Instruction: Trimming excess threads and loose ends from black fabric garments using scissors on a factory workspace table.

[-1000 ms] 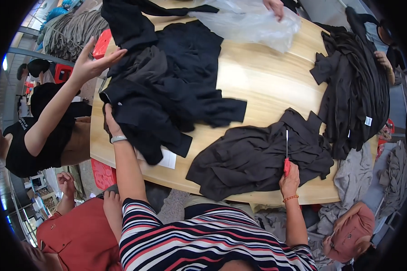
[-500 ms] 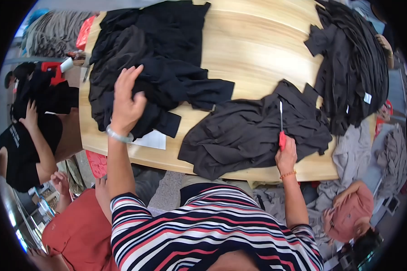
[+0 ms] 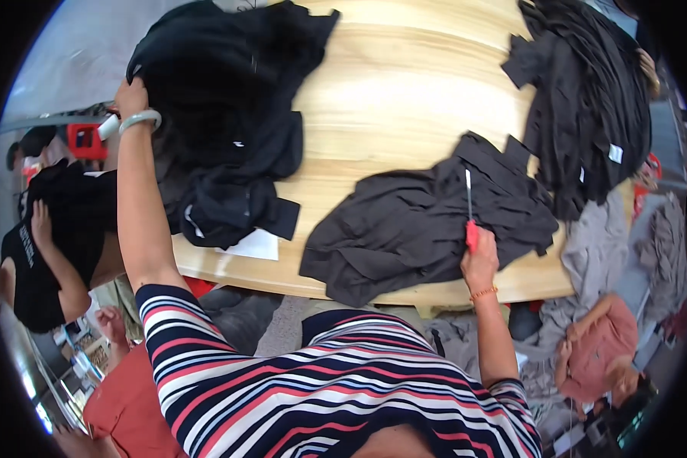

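Note:
At the far left of the table, my left hand (image 3: 132, 96) is closed on the edge of a black garment (image 3: 206, 72), which is lifted and partly blurred. Under and in front of it lie more dark garments (image 3: 233, 206), bunched together. My right hand (image 3: 481, 258) is wrapped round a red-handled tool with a slim metal blade (image 3: 469, 204); the blade points away from me. That hand rests over a dark grey garment (image 3: 404, 221) lying crumpled near the front edge of the table.
A heap of dark garments (image 3: 588, 114) covers the table's right end, with a hand at its far side. White paper (image 3: 256, 246) lies by the wooden table's (image 3: 389, 76) front edge. People sit or stand left and right; grey cloth (image 3: 595, 240) hangs at the right.
My left hand has moved up and left from above the dark garments and now grips the black one, whose far part is lifted. My right hand has hardly moved and still holds the tool.

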Motion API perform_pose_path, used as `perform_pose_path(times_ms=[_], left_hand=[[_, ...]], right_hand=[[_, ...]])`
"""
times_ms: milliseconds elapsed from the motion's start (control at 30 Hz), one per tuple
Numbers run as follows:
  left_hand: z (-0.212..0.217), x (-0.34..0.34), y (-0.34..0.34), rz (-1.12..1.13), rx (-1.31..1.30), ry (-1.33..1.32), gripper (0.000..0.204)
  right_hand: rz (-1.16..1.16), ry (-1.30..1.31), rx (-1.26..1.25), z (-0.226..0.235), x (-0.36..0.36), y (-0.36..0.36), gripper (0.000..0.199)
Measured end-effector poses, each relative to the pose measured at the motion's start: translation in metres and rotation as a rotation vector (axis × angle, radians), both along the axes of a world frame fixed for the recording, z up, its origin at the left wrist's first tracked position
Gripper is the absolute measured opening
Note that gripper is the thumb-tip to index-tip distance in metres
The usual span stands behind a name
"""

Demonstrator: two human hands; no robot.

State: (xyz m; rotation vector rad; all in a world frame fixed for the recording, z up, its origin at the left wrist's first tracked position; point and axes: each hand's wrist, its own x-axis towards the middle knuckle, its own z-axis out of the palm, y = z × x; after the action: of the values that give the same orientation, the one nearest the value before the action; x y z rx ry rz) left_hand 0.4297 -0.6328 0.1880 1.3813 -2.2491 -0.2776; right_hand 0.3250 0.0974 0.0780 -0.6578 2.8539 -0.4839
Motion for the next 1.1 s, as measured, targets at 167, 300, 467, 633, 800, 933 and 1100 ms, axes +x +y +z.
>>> perform_pose_path(times_ms=[167, 300, 467, 633, 800, 933, 1100], left_hand=[[-0.039, 0.043, -0.076, -0.027, -0.095, -0.463, 0.059], [-0.067, 0.12, -0.104, 0.334, 0.139, -0.225, 0.09], [-0.095, 0.089, -0.01, 0.514, 0.358, 0.505, 0.075], [-0.077, 0.079, 0.054, 0.383, 0.314, 0.66, 0.101], [-0.048, 0.047, 0.146, -0.303, -0.29, -0.093, 0.11], [-0.069, 0.034, 0.158, -0.155, -0.067, -0.454, 0.103], [-0.093, 0.041, 0.16, 0.023, 0.112, -0.349, 0.118]], right_hand=[[-0.003, 0.015, 0.014, 0.001, -0.001, -0.002, 0.044], [0.062, -0.006, -0.029, -0.009, -0.004, -0.008, 0.046], [0.031, -0.012, 0.036, -0.002, -0.002, -0.005, 0.047], [0.021, -0.028, 0.056, -0.002, -0.005, -0.009, 0.047], [-0.006, -0.035, 0.094, -0.003, -0.008, -0.012, 0.047], [0.007, -0.023, 0.102, -0.003, -0.011, -0.013, 0.047], [0.03, -0.038, 0.087, 0.0, -0.01, -0.013, 0.048]])
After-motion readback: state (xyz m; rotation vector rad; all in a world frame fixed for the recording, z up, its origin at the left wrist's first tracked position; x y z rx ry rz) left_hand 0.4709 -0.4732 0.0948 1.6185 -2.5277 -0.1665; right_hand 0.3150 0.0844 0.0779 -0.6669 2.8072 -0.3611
